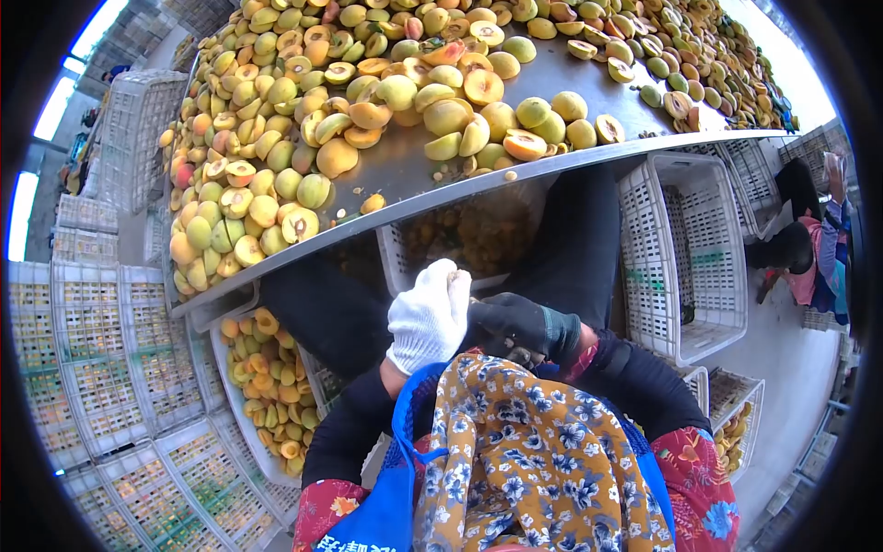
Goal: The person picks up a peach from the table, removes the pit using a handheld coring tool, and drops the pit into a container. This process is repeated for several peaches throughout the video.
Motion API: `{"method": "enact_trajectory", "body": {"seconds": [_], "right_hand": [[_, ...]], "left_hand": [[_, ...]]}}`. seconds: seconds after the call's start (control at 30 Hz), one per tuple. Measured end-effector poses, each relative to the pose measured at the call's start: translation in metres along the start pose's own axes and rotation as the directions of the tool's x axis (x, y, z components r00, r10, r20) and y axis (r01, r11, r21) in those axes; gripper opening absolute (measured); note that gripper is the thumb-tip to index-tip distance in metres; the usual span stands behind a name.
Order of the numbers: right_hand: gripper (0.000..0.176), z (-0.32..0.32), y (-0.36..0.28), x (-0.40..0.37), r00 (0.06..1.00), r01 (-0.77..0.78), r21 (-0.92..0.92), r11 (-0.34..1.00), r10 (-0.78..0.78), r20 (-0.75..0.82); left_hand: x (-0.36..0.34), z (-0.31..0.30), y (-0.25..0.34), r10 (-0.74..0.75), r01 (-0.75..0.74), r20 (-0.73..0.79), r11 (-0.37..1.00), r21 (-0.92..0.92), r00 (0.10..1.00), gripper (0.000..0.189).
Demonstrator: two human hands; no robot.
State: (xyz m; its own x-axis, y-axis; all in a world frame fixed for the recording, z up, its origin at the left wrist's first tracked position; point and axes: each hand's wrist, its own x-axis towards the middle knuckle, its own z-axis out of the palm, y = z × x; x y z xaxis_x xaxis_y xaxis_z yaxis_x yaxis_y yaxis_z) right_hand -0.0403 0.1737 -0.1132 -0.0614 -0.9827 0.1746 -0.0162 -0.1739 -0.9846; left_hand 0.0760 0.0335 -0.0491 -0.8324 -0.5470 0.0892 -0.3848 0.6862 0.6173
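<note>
My left hand [428,313], in a white knit glove, is closed in front of my body, below the metal table's edge. Against it rests my right hand [524,328], in a dark glove with its fingers curled. Whatever they hold, if anything, is hidden between them. Over my lap hangs a brown floral cloth [524,432], just below the hands. Beyond them, the metal table [607,106] bears heaps of yellow-green fruit [395,92] that looks like apricots or peaches, many cut in half.
Under the table, a crate [394,258] holds fruit pieces between my legs. A fruit-filled crate [267,386] stands at my left. On the right is a white slatted crate [685,253]. Stacked crates [120,350] line the far left. Another person [809,248] is at the right.
</note>
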Motion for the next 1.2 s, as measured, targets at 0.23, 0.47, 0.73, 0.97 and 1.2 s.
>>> {"method": "enact_trajectory", "body": {"seconds": [0.23, 0.47, 0.73, 0.97, 1.2], "right_hand": [[0.035, 0.016, 0.001, 0.0, 0.906, -0.423, 0.222, 0.879, 0.418, 0.071], [0.031, 0.008, -0.014, 0.005, 0.573, -0.748, 0.452, 0.487, 0.817, 0.068], [0.03, 0.007, -0.044, -0.004, 0.757, -0.359, 0.928, 0.095, 0.611, 0.23], [0.028, 0.011, -0.036, -0.003, 0.864, -0.255, 0.899, -0.355, 0.333, 0.377], [0.034, 0.018, -0.05, 0.013, 0.758, -0.235, 0.971, 0.053, 0.635, 0.148]], "left_hand": [[0.004, 0.013, -0.048, 0.141, -0.069, 0.418, 0.981, -0.182, 0.897, 0.021], [0.006, 0.032, -0.061, 0.463, -0.46, 0.062, 0.886, -0.053, 0.884, 0.027], [0.013, 0.015, -0.034, 0.174, -0.014, 0.203, 0.791, -0.612, 0.964, 0.034], [0.012, 0.036, -0.04, 0.164, 0.046, 0.146, 0.498, -0.866, 0.976, 0.038], [0.011, 0.032, -0.024, -0.122, 0.133, 0.078, 0.556, -0.82, 0.989, 0.037]]}}
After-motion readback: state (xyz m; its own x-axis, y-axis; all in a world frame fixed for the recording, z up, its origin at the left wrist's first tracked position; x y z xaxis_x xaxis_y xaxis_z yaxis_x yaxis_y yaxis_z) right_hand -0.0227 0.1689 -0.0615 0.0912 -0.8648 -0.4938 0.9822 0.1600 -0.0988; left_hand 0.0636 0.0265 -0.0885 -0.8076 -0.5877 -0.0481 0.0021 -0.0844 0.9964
